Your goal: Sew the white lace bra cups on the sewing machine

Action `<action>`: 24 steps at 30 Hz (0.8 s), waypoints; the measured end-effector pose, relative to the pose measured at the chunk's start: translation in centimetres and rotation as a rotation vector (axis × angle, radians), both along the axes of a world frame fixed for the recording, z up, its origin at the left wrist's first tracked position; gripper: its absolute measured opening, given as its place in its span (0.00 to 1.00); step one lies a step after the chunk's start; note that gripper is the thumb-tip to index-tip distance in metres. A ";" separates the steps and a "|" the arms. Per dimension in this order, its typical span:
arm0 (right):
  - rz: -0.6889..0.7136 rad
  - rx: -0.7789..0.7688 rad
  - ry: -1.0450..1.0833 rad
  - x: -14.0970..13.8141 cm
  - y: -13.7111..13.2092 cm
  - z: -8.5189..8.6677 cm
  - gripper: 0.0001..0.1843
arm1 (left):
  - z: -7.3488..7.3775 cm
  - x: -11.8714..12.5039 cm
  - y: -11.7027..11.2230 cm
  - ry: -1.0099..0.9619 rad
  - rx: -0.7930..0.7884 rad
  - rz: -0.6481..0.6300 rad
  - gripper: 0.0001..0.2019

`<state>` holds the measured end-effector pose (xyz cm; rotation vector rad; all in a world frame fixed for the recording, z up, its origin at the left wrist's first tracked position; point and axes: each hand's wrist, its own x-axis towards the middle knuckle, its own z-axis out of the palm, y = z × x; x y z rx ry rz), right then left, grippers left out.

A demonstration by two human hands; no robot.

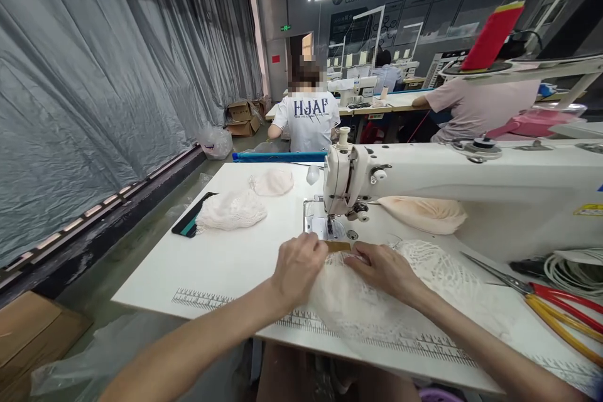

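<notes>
Cream lace fabric (362,301) lies bunched on the white sewing table, just in front of the needle area of a white sewing machine (414,169). My left hand (299,269) is closed at the fabric's left upper edge, close to the needle plate (316,223). On the other side, my right hand (384,269) pinches the upper edge of the same fabric between thumb and fingers. Between both hands a flat tan strip (339,246) shows in front of the presser foot (330,226). My left fingertips are partly hidden.
Scissors (511,276) with red and yellow handles lie right. Lace pieces (230,210) rest on the table's left, one over a dark flat object (188,226). Peach fabric (421,213) sits under the machine arm. A printed ruler (202,297) runs along the front edge. People sit ahead.
</notes>
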<state>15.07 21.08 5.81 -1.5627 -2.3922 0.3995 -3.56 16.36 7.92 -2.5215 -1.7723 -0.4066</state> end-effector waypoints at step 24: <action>0.468 0.475 0.094 0.5 -1.8 -0.4 0.14 | -2.7 0.2 1.8 0.160 0.291 -0.361 0.11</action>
